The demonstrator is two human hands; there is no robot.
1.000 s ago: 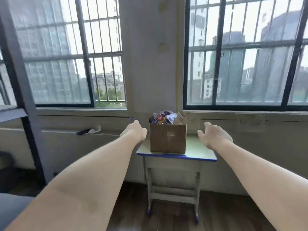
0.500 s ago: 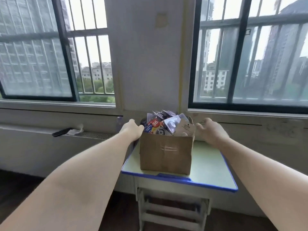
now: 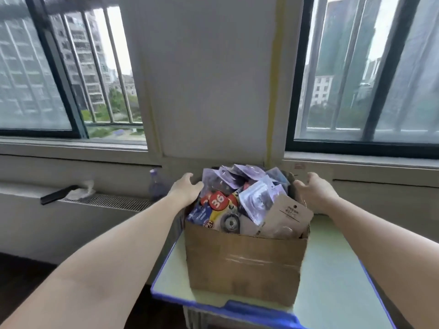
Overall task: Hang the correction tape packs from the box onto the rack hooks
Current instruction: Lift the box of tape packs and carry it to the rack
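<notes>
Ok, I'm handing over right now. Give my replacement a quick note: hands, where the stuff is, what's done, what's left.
Left hand: at the box's left rim, fingers loosely curled, holding nothing.
Right hand: at the right rim, likewise empty.
Cardboard box stands on the small green desk, heaped with correction tape packs.
No rack or hooks in view.
Done: nothing hung, no pack picked.
Left: take packs out, find the rack, hang each on a hook.
</notes>
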